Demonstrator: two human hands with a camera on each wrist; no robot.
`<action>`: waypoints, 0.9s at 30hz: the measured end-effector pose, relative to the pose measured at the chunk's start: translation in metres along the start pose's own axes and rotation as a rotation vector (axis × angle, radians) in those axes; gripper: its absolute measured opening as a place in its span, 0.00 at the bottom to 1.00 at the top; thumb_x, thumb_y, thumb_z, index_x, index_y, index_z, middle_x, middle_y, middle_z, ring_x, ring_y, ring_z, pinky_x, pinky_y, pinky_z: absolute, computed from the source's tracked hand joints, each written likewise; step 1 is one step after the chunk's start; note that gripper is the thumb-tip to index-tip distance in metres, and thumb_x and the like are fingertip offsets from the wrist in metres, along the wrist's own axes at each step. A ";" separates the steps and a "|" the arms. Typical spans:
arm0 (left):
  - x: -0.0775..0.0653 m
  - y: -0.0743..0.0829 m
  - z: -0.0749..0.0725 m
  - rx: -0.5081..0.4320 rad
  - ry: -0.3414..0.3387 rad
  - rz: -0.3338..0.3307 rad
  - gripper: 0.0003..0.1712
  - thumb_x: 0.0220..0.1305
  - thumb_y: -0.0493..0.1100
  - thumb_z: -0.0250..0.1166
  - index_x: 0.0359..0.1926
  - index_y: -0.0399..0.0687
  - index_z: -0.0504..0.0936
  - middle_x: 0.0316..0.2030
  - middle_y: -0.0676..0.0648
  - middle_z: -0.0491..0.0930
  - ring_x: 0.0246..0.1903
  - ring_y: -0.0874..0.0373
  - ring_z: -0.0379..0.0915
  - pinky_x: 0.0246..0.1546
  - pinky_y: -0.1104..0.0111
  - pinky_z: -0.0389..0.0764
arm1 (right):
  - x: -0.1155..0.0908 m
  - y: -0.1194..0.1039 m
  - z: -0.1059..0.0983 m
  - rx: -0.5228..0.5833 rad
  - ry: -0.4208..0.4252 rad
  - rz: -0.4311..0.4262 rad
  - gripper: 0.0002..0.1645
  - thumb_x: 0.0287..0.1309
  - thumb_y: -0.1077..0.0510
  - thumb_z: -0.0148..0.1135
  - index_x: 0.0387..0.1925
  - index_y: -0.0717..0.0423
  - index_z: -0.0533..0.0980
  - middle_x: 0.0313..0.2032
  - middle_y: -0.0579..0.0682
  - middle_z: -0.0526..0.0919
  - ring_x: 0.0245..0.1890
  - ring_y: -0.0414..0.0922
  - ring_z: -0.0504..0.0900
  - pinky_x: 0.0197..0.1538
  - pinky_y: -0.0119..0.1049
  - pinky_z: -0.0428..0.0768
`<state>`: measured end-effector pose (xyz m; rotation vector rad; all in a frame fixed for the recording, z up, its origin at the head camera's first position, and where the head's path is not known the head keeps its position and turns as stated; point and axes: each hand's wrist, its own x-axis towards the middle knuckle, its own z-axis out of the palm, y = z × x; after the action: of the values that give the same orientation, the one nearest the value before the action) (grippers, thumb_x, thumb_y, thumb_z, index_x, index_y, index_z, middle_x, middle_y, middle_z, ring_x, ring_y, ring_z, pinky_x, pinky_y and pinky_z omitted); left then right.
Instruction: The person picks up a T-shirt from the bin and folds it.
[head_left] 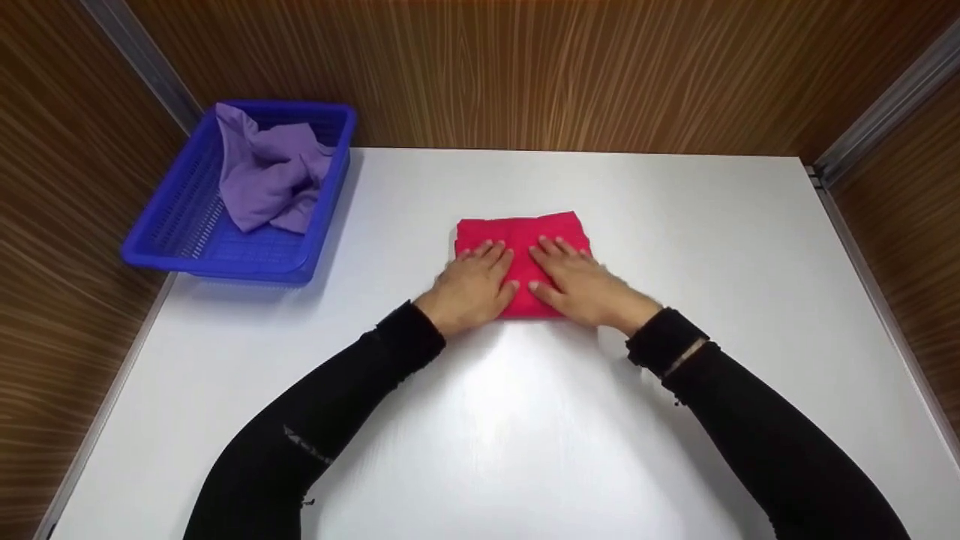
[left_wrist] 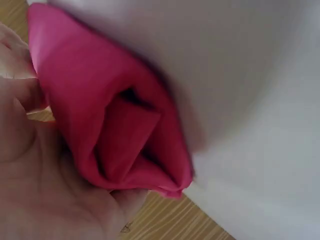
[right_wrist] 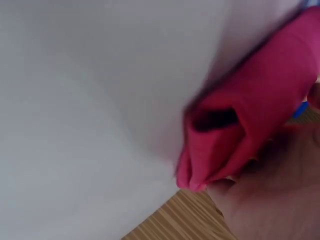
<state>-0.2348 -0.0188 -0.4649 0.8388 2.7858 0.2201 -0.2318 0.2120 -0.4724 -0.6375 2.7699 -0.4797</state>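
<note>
A folded pinkish-red cloth lies flat near the middle of the white table. My left hand rests on its left part, fingers straight and pointing away from me. On the right part lies my right hand, its fingers spread and the thumb toward the other thumb. From the left wrist, the red cloth shows rolled, layered folds at its side, beside the palm. The right wrist view also shows the cloth's open fold, with the hand against it.
A blue plastic basket stands at the back left of the table, with a crumpled purple cloth inside, one corner up at the rim. Wood-grain panels close off the back and both sides of the white table.
</note>
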 end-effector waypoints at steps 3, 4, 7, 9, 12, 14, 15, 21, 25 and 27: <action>0.000 0.001 0.007 0.070 -0.061 0.014 0.40 0.84 0.62 0.37 0.85 0.46 0.48 0.86 0.42 0.45 0.87 0.44 0.40 0.86 0.47 0.51 | -0.005 0.000 0.007 -0.015 -0.082 0.019 0.45 0.81 0.32 0.38 0.86 0.49 0.43 0.87 0.54 0.37 0.88 0.58 0.35 0.86 0.64 0.41; 0.001 0.001 0.008 0.086 -0.078 0.019 0.40 0.84 0.62 0.36 0.85 0.46 0.46 0.86 0.42 0.43 0.87 0.44 0.38 0.86 0.47 0.50 | -0.004 0.001 0.008 -0.018 -0.093 0.026 0.45 0.81 0.32 0.37 0.86 0.48 0.42 0.87 0.53 0.36 0.88 0.58 0.34 0.86 0.63 0.41; 0.012 -0.002 0.005 0.107 -0.125 0.022 0.41 0.84 0.63 0.35 0.86 0.48 0.42 0.87 0.43 0.38 0.87 0.44 0.33 0.86 0.47 0.49 | 0.002 0.006 0.005 -0.028 -0.116 0.045 0.46 0.81 0.33 0.36 0.86 0.49 0.40 0.87 0.54 0.34 0.87 0.59 0.32 0.86 0.63 0.39; 0.023 -0.005 0.002 0.121 -0.144 0.022 0.41 0.84 0.64 0.34 0.86 0.49 0.41 0.87 0.44 0.36 0.87 0.45 0.32 0.87 0.48 0.47 | 0.010 0.010 0.000 -0.038 -0.128 0.062 0.46 0.81 0.32 0.35 0.86 0.48 0.39 0.87 0.54 0.32 0.87 0.59 0.31 0.86 0.63 0.39; 0.043 -0.012 -0.002 0.148 -0.146 0.020 0.41 0.84 0.64 0.32 0.86 0.51 0.40 0.87 0.46 0.36 0.87 0.46 0.31 0.87 0.49 0.47 | 0.026 0.019 -0.008 -0.044 -0.144 0.086 0.47 0.81 0.31 0.34 0.86 0.47 0.37 0.86 0.53 0.30 0.87 0.59 0.29 0.87 0.62 0.37; 0.056 -0.017 -0.004 0.167 -0.136 0.020 0.40 0.84 0.64 0.31 0.86 0.53 0.39 0.87 0.47 0.35 0.87 0.47 0.30 0.87 0.50 0.47 | 0.036 0.026 -0.013 -0.038 -0.141 0.098 0.47 0.80 0.30 0.34 0.86 0.46 0.37 0.86 0.53 0.30 0.87 0.59 0.28 0.86 0.63 0.37; 0.062 -0.019 -0.005 0.170 -0.126 0.020 0.40 0.84 0.64 0.31 0.86 0.54 0.39 0.87 0.47 0.36 0.87 0.47 0.31 0.87 0.50 0.47 | 0.042 0.030 -0.014 -0.035 -0.141 0.108 0.47 0.80 0.30 0.34 0.86 0.45 0.37 0.87 0.53 0.30 0.87 0.59 0.28 0.86 0.63 0.38; 0.082 -0.027 -0.008 0.164 -0.085 0.021 0.39 0.84 0.64 0.33 0.86 0.54 0.43 0.87 0.47 0.39 0.87 0.48 0.34 0.86 0.48 0.51 | 0.058 0.042 -0.019 -0.031 -0.138 0.133 0.49 0.78 0.27 0.32 0.86 0.43 0.34 0.86 0.50 0.27 0.87 0.57 0.26 0.86 0.66 0.37; 0.083 -0.027 -0.010 0.170 -0.071 0.013 0.39 0.84 0.64 0.35 0.86 0.55 0.46 0.87 0.48 0.43 0.87 0.48 0.37 0.84 0.44 0.55 | 0.057 0.040 -0.023 -0.063 -0.109 0.136 0.48 0.78 0.28 0.35 0.86 0.42 0.39 0.87 0.51 0.33 0.88 0.57 0.32 0.85 0.68 0.43; 0.081 -0.027 -0.014 0.165 -0.060 -0.010 0.39 0.83 0.65 0.36 0.86 0.57 0.48 0.87 0.48 0.45 0.87 0.49 0.39 0.84 0.44 0.56 | 0.055 0.036 -0.027 -0.074 -0.093 0.153 0.47 0.78 0.28 0.38 0.86 0.40 0.41 0.87 0.50 0.37 0.88 0.56 0.36 0.83 0.70 0.48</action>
<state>-0.3182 0.0032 -0.4711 0.8537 2.7799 -0.0371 -0.3019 0.2244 -0.4708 -0.4462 2.7313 -0.3087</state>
